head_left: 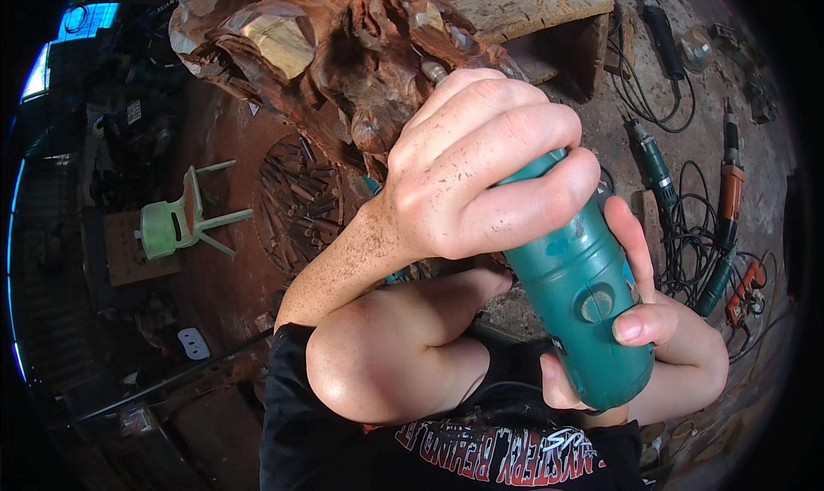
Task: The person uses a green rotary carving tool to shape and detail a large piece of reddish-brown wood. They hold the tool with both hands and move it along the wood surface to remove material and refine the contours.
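I hold a green die grinder (562, 259) slantwise in front of me, its front end toward a reddish-brown carved piece of wood (343, 53). My left hand (498, 160) is wrapped round the front of the tool, with wood dust on its skin. My right hand (637, 326) grips the rear of the body, thumb and fingertips showing around it. The metal nose (433, 70) of the grinder pokes out past my left knuckles, next to the wood. Whether its bit touches the wood cannot be made out.
A worn wooden block (541, 15) stands behind the carving. Several corded power tools (657, 169) and tangled cables (687, 225) lie at the right. On the left are a small pale-green chair (176, 221) and a round heap of brown sticklike pieces (300, 190). My bent knee (356, 354) is below.
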`<act>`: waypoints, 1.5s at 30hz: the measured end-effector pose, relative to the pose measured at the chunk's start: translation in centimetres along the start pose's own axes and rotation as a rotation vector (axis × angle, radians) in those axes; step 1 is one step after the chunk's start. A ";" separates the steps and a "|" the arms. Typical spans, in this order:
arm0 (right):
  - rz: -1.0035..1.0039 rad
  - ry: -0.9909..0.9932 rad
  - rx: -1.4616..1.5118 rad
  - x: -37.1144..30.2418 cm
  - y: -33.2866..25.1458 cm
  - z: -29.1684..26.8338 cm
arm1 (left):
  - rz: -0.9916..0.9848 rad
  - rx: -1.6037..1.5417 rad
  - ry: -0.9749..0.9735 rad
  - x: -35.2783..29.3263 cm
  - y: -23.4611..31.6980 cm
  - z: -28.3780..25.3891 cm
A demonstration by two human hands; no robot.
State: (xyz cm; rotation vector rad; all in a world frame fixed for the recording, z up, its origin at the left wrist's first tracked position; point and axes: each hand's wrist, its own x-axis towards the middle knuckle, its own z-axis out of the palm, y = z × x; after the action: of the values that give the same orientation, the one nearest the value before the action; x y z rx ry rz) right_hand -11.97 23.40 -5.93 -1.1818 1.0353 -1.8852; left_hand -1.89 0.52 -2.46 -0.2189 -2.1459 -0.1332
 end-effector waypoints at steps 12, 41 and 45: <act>0.059 -0.219 -0.229 1.8 -1.2 -1.9 | -0.033 0.031 -0.009 0.2 0.4 -0.5; -0.117 -0.132 -0.033 1.1 1.5 -0.1 | -0.088 0.041 -0.008 -0.2 1.3 -0.2; -0.057 -0.160 -0.047 1.0 1.9 0.1 | -0.094 0.045 -0.012 -0.4 1.5 -0.3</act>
State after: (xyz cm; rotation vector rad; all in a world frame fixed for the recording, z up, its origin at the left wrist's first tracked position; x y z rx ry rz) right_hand -12.04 21.62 -7.22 -1.3787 0.9718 -1.7850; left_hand -1.10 1.89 -2.55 -0.0930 -2.1693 -0.1385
